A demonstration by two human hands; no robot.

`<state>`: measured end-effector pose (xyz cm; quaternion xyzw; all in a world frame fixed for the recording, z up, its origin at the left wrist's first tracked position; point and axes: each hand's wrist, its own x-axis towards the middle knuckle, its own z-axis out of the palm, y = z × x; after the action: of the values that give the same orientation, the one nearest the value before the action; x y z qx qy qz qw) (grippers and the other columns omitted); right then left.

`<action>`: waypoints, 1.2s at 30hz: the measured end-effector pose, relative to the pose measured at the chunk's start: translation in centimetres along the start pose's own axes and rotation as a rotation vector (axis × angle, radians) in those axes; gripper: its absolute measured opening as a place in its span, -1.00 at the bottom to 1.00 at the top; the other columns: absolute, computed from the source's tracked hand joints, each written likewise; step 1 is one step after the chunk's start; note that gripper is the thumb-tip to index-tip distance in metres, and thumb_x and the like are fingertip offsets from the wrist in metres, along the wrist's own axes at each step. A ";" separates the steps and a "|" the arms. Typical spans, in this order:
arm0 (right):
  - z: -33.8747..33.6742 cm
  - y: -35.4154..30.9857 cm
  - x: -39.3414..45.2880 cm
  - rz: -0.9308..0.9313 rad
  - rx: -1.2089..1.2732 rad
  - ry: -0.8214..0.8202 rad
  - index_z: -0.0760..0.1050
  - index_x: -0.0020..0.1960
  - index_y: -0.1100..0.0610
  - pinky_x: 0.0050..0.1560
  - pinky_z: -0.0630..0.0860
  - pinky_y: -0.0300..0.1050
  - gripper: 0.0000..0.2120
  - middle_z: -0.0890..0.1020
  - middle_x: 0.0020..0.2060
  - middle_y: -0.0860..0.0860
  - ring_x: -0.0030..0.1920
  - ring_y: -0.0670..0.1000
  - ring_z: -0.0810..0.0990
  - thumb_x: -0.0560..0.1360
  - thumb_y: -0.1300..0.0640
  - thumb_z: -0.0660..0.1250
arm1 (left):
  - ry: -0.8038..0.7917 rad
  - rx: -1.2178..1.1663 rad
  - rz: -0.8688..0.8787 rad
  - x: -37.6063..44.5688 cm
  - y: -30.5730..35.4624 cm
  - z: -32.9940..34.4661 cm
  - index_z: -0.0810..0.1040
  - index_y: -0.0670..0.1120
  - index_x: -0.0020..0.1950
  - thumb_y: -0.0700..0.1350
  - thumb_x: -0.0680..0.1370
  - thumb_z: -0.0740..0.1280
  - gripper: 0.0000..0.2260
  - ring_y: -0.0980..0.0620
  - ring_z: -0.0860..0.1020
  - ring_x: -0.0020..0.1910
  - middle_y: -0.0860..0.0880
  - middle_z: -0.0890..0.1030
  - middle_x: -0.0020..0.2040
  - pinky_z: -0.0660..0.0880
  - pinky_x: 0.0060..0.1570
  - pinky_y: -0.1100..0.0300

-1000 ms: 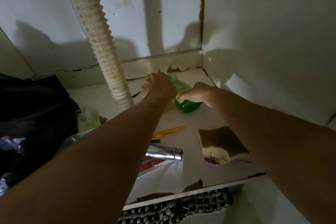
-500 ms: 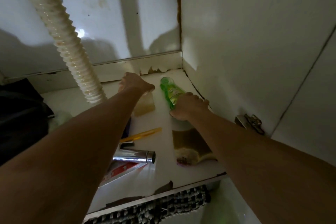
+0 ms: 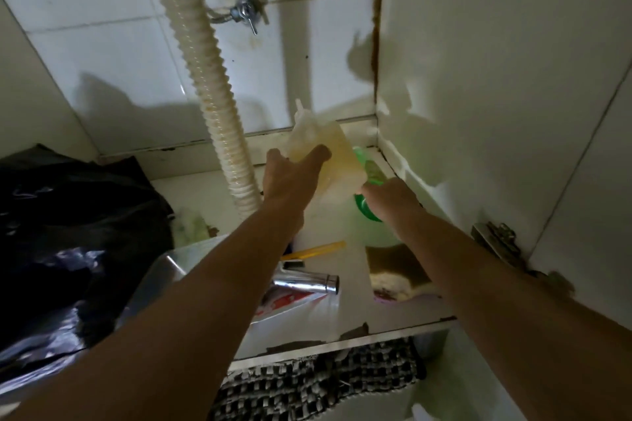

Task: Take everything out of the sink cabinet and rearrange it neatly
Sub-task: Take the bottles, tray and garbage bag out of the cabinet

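I look into the sink cabinet. My left hand grips a pale yellowish translucent container, lifted and tilted above the cabinet floor. My right hand holds a green bottle, lifted near the back right corner; its base shows below my fingers. On the floor lie a yellow stick, a chrome tube, a red and white pack and a dirty sponge.
A ribbed white drain hose runs down to the floor left of my hands. A metal valve juts from the tiled back wall. Black plastic bags fill the left side. A door hinge sits on the right wall. A checkered mat lies below the front edge.
My left hand has lifted the pale container off the floor and tilted it. My right hand has raised the green bottle. The camera has shifted, so the hose now appears nearer the middle.
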<state>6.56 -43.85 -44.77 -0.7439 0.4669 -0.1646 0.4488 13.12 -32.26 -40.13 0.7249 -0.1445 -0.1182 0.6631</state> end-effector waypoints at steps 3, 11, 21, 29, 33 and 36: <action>-1.6 -1.4 -2.9 0.000 0.339 -0.007 0.35 0.32 0.28 -0.08 0.38 -0.09 -0.46 0.47 -0.06 0.09 -0.05 0.06 0.45 0.52 -0.09 0.27 | -0.097 -0.292 -0.123 -3.4 0.1 -2.5 0.41 -0.16 0.27 -0.07 0.40 0.44 -0.51 -0.21 0.60 0.04 -0.16 0.55 0.13 0.60 0.00 -0.14; -3.1 -0.6 -13.0 -0.044 1.123 -0.325 0.44 0.30 0.12 0.20 0.44 0.01 -0.49 0.58 0.15 0.14 0.12 0.10 0.55 0.37 0.09 0.43 | -0.495 -0.819 -0.309 -13.7 0.6 -10.4 0.43 -0.13 0.32 -0.15 0.31 0.37 -0.44 -0.22 0.52 0.12 -0.20 0.51 0.21 0.58 -0.09 -0.08; -4.5 1.1 -23.5 -0.356 1.157 -0.651 0.47 -0.01 0.13 -0.23 0.58 -0.18 -0.56 0.58 -0.19 0.04 -0.17 0.00 0.59 0.16 0.22 0.51 | -0.477 -0.695 -0.315 -19.9 -2.7 -17.7 0.52 -0.10 0.21 -0.13 0.23 0.49 -0.46 -0.14 0.63 0.01 -0.13 0.67 0.02 0.59 -0.02 -0.11; -2.6 3.3 -25.9 -0.302 0.612 -0.497 0.44 0.17 0.19 -0.08 0.54 0.00 -0.49 0.61 -0.14 0.03 -0.09 0.07 0.60 0.27 0.16 0.52 | -0.674 -0.245 -0.274 -24.3 -8.5 -20.8 0.47 -0.14 0.25 -0.33 0.31 0.42 -0.49 -0.06 0.62 0.05 -0.12 0.62 0.08 0.59 -0.06 0.09; 0.4 6.2 -27.4 -0.229 0.346 -0.410 0.43 0.15 0.11 0.01 0.57 0.05 -0.52 0.62 -0.02 0.09 -0.03 0.10 0.63 0.30 0.23 0.53 | -0.663 -0.048 -0.334 -25.0 -13.3 -21.3 0.44 -0.10 0.26 -0.32 0.29 0.48 -0.44 -0.06 0.55 0.16 -0.10 0.58 0.17 0.51 0.14 0.04; 3.5 10.1 -28.4 -0.186 0.256 -0.376 0.37 0.09 0.04 0.02 0.52 0.00 -0.50 0.56 -0.03 0.06 -0.02 0.08 0.58 0.29 0.29 0.53 | -0.550 0.122 -0.370 -25.6 -17.6 -21.3 0.43 -0.04 0.19 -0.14 0.13 0.55 -0.34 -0.08 0.51 0.19 -0.08 0.56 0.17 0.43 0.26 -0.11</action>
<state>-11.13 -19.75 -49.97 -0.7383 0.2799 -0.1215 0.6016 -2.05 -1.72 -56.22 0.7181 -0.1907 -0.4191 0.5219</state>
